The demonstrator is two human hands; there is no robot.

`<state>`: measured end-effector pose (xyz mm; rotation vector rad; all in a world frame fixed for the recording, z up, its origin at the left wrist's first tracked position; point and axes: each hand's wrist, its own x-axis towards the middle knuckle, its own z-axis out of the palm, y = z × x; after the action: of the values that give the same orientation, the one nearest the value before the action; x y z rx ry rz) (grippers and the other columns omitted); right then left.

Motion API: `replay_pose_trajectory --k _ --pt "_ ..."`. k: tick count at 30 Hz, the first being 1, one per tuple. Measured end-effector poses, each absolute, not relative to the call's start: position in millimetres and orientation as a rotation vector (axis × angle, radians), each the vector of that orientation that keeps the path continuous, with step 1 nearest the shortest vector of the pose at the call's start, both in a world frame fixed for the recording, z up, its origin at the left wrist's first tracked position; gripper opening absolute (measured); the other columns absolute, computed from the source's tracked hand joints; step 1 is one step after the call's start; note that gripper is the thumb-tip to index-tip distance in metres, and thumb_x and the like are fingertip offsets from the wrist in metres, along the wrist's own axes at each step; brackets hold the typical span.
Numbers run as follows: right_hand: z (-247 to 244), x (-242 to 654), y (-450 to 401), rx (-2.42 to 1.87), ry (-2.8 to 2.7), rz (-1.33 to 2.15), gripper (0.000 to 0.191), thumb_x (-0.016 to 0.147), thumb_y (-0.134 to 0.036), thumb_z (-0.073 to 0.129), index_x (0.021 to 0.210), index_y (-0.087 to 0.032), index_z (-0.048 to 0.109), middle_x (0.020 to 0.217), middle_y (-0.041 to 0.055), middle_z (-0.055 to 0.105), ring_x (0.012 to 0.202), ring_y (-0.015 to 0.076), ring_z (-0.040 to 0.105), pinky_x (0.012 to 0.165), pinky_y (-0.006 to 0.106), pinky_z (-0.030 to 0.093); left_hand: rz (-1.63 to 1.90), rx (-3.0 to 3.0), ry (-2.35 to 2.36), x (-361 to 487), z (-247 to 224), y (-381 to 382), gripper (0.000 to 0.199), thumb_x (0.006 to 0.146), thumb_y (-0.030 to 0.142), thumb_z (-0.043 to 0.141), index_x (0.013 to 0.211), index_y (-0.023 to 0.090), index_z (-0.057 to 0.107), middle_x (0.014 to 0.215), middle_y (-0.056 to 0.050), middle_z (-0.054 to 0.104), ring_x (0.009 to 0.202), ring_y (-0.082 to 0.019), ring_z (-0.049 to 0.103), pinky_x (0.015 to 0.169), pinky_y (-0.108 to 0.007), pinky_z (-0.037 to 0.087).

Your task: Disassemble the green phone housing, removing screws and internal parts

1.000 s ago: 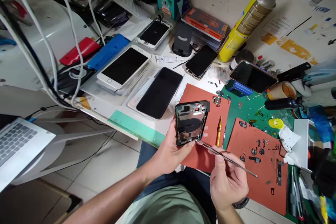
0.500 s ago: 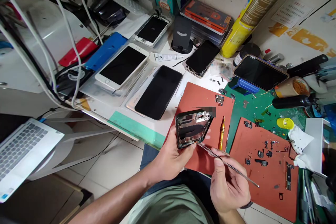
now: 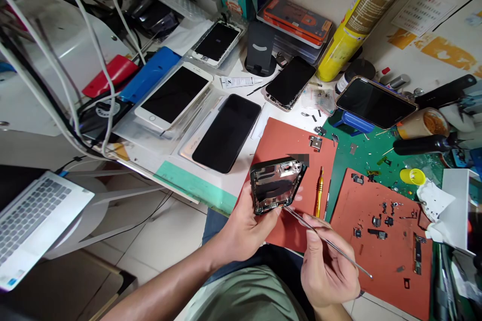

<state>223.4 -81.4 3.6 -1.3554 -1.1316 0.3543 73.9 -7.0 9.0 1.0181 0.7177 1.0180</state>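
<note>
**Black-rimmed phone housing (image 3: pixel 276 185) in left hand (image 3: pixel 244 225), steel pick (image 3: pixel 331 243) in right hand (image 3: pixel 327 276)**

We see the housing held up over a red-orange silicone mat (image 3: pixel 286 148), inside facing us: mirror-bright metal, a dark matte patch mid-panel, a black rim. Left grip cradles it from below, fingers mostly hidden behind it. Right grip is pressed together, thumb and fingers pinching the thin pick, its tip right at the housing's lower edge; we can't tell if it touches, or if the pick is really closed tweezers. A dark pixelated block covers the area by the housing's top right corner, so we can't make that out.

A gold-handled screwdriver (image 3: pixel 319 193) lies on the mat, just right of the housing. Tiny metal parts, too small to identify, are scattered on a second red-orange mat (image 3: pixel 399 281), beside a green mat (image 3: pixel 365 160). Glossy black phone screens (image 3: pixel 226 133) lie on the white surface (image 3: pixel 241 183). A yellow gas can (image 3: pixel 361 25) is cut off by the top edge, a laptop (image 3: pixel 33 215) by the left edge.
</note>
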Motion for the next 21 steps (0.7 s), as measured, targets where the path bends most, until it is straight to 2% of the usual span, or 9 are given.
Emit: replay_pose_trajectory --k 6,10,21 --pt "4.1 223.4 -80.7 -1.353 -1.144 0.321 0.039 0.091 0.007 0.07 0.12 -0.019 0.074 0.107 0.0082 0.084 0.097 0.0287 0.084 0.081 0.053 0.075 1.01 1.025 0.754 72.5 9.2 -6.9 0.04 0.11 0.017 0.059 0.147 0.025 0.046 0.147 -0.015 0.071 0.133 -0.027 0.073 0.111 -0.04 0.064" --pt "3.3 224.2 -77.4 -1.308 -1.174 0.302 0.041 0.089 0.013 0.068 0.119 -0.013 0.075 0.107 0.0093 0.083 0.098 0.027 0.084 0.082 0.049 0.075 0.997 1.042 0.76 72.1 7.8 -6.8 0.039 0.11 0.018 0.06 0.147 0.021 0.048 0.148 -0.018 0.07 0.132 -0.027 0.073 0.112 -0.04 0.064" --pt "5.0 223.1 -77.4 -1.255 -1.177 0.314 0.042 0.087 0.016 0.067 0.119 -0.01 0.074 0.11 0.0103 0.082 0.102 0.025 0.083 0.089 0.045 0.074 1.003 1.044 0.767 72.8 5.3 -7.8 0.041 0.11 0.018 0.06 0.149 0.023 0.047 0.146 -0.017 0.071 0.133 -0.028 0.073 0.109 -0.041 0.065"
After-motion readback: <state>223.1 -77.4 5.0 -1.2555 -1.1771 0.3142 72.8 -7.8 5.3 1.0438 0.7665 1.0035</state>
